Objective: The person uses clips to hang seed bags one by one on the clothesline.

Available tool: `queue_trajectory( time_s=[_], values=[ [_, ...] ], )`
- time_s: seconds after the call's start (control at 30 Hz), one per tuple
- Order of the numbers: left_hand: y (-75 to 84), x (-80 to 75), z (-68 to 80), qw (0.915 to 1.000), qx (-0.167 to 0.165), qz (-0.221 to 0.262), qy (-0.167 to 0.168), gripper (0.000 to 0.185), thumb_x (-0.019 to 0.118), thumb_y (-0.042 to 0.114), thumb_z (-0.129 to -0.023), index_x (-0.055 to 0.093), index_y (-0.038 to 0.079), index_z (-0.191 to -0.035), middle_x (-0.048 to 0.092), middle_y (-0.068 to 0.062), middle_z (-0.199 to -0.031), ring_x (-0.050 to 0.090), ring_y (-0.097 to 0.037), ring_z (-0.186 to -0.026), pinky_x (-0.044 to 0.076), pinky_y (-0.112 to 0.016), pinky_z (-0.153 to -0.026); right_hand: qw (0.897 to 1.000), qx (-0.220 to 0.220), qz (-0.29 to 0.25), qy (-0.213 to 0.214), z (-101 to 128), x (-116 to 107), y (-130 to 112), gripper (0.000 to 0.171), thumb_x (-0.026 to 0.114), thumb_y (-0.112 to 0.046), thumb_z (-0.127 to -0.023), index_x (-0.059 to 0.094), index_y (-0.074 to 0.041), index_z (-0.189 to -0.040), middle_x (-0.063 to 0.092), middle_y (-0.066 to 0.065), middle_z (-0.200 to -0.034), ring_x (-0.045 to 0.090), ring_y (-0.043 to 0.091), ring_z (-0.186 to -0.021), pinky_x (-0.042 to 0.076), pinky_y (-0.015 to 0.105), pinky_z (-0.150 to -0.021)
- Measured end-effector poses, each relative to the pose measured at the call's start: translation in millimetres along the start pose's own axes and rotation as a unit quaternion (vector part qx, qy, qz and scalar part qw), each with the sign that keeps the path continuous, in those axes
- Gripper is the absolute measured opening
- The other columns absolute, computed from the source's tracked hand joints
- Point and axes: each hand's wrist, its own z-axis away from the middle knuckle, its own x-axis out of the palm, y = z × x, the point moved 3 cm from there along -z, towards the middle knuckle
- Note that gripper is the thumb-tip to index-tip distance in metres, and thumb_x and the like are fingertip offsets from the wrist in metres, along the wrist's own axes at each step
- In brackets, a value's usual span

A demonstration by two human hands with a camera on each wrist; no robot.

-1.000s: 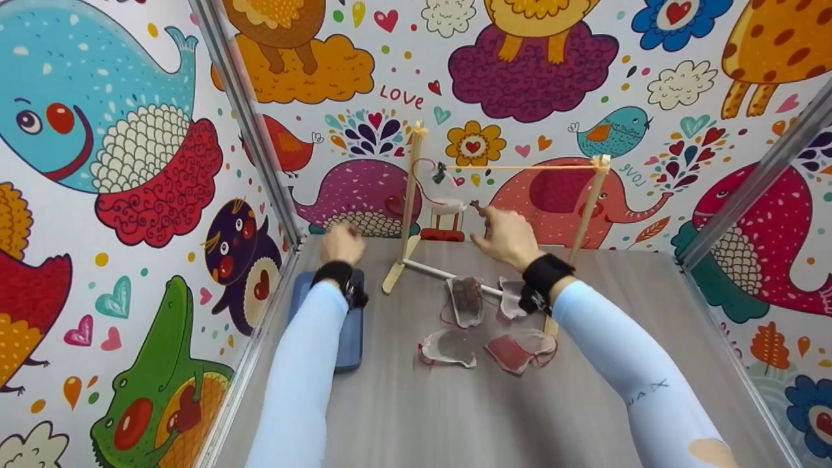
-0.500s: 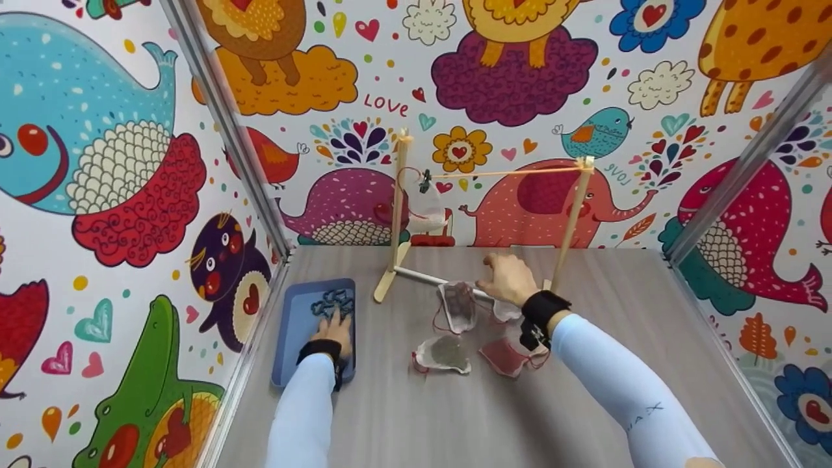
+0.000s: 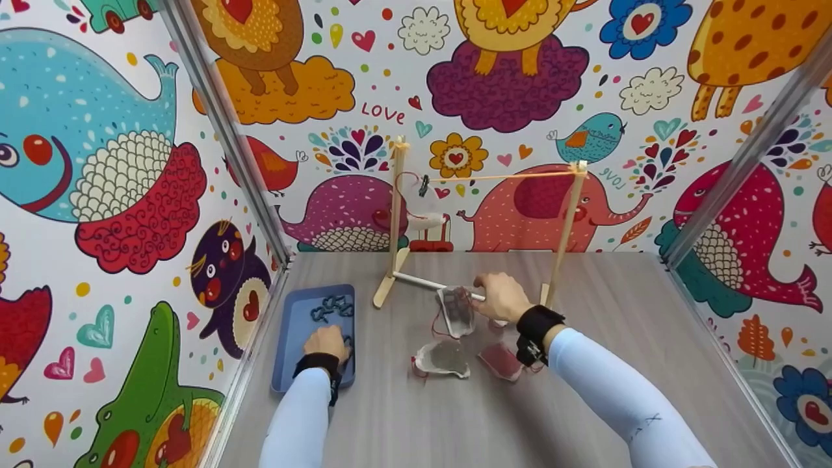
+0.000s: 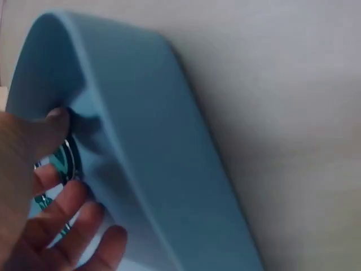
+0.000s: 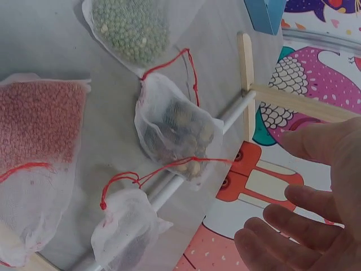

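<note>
Your blue tray (image 3: 296, 338), grey woodgrain table (image 3: 442, 416); white mesh bags (image 5: 175, 132) with red strings, green (image 5: 131, 25), brown, red fillings.

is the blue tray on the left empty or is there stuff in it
Not empty. The blue plastic tray holds small dark blue clips at its far end, and the left hand reaches in.

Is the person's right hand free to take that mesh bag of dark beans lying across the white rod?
Probably yes. The right hand hovers open and empty just beside the mesh bag of dark beans, which lies uncovered over the white rod with its red drawstring exposed; nothing lies between them.
</note>
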Motion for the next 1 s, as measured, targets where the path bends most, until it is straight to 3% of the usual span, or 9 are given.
queue_trajectory(
  time_s=[0.2,0.33,0.5,0.6,0.73,0.83,0.93,1.0],
  values=[
    [-11.0,1.5,3.2,0.9996,-0.014,0.021,0.014,0.040,0.095,0.037,-0.089,0.081,0.000,-0.097,0.080,-0.021,-0.103,0.077,-0.038,-0.084,0.065,-0.056,-0.074,0.999,0.025,-0.022,-0.027,5.5,4.1,-1.7,0.038,0.085,-0.023,-0.096,0.079,0.000,-0.126,0.083,0.019,-0.117,0.079,0.035,-0.103,0.067,0.057,-0.097],
    [-11.1,-0.1,5.9,0.9984,-0.014,0.050,0.022,0.035,0.094,0.028,-0.090,0.080,-0.003,-0.100,0.082,-0.022,-0.098,0.079,-0.040,-0.085,0.066,-0.057,-0.077,0.999,0.017,-0.023,-0.031,10.5,6.3,-1.1,0.037,0.084,-0.020,-0.096,0.079,0.001,-0.126,0.083,0.022,-0.118,0.080,0.036,-0.103,0.067,0.057,-0.096],
    [-8.8,-1.5,5.6,0.9953,-0.027,0.093,-0.003,0.039,0.092,0.019,-0.091,0.075,-0.007,-0.115,0.080,-0.029,-0.108,0.079,-0.047,-0.099,0.066,-0.060,-0.089,1.000,-0.012,-0.003,-0.013,12.9,7.1,-3.4,0.031,0.084,-0.021,-0.093,0.082,0.000,-0.117,0.085,0.020,-0.112,0.081,0.041,-0.105,0.067,0.060,-0.094],
    [-7.1,-7.7,7.4,0.9967,-0.021,0.078,-0.011,0.029,0.088,0.014,-0.092,0.077,-0.005,-0.110,0.081,-0.028,-0.107,0.079,-0.046,-0.098,0.066,-0.060,-0.088,1.000,-0.023,0.003,-0.005,14.3,8.5,-6.8,0.030,0.083,-0.022,-0.092,0.083,-0.002,-0.113,0.085,0.020,-0.109,0.081,0.042,-0.103,0.067,0.060,-0.092],
    [-3.0,-20.6,6.1,0.9973,-0.018,0.071,0.004,0.017,0.081,0.012,-0.096,0.081,-0.004,-0.102,0.082,-0.026,-0.103,0.080,-0.045,-0.095,0.067,-0.060,-0.086,0.999,-0.039,0.005,-0.006,16.7,9.8,-11.1,0.029,0.083,-0.021,-0.092,0.084,-0.001,-0.112,0.085,0.020,-0.107,0.082,0.041,-0.099,0.067,0.059,-0.089],
    [3.6,-26.2,-7.4,0.9932,-0.019,0.112,0.026,0.018,0.081,0.015,-0.097,0.079,-0.003,-0.098,0.081,-0.024,-0.100,0.079,-0.044,-0.095,0.065,-0.061,-0.087,0.999,-0.037,0.002,-0.014,18.3,9.4,-13.4,0.030,0.084,-0.020,-0.093,0.083,0.000,-0.116,0.085,0.021,-0.110,0.082,0.041,-0.101,0.067,0.058,-0.090],
    [0.5,-2.2,-45.3,0.9805,0.028,0.173,0.088,0.021,0.082,0.027,-0.097,0.075,0.007,-0.092,0.079,-0.015,-0.091,0.077,-0.036,-0.087,0.063,-0.052,-0.079,0.999,-0.029,0.000,-0.020,18.7,8.1,-16.7,0.032,0.085,-0.020,-0.094,0.082,0.000,-0.119,0.084,0.022,-0.112,0.081,0.039,-0.100,0.067,0.056,-0.090],
    [17.1,-6.9,-50.6,0.9702,0.049,0.217,0.096,0.018,0.081,0.025,-0.096,0.074,0.008,-0.095,0.078,-0.013,-0.090,0.075,-0.033,-0.084,0.060,-0.049,-0.075,0.999,-0.025,-0.010,-0.030,18.8,7.0,-20.6,0.034,0.085,-0.021,-0.096,0.081,0.000,-0.122,0.084,0.022,-0.113,0.080,0.037,-0.100,0.067,0.055,-0.090]
  ],
)
